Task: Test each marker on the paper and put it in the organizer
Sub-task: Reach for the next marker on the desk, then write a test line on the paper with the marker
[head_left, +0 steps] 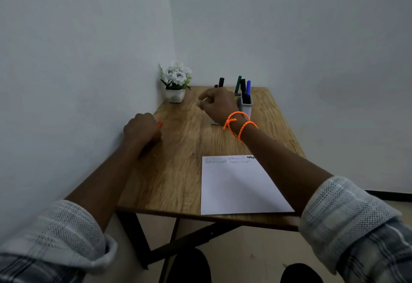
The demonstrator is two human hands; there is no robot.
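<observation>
Fingers of the right hand (217,104) hang loosely curled, grip empty, beside the organizer (246,106); left hand (141,129) fists an orange marker (159,123).

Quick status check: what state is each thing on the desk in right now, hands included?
Left hand: curled around an orange-tipped marker, resting on the table.
Right hand: loosely open, empty, hovering by the organizer.
Organizer: upright, several markers standing in it.
Paper: flat, zigzag test marks along its far edge.
Flower pot: upright in the corner.
</observation>
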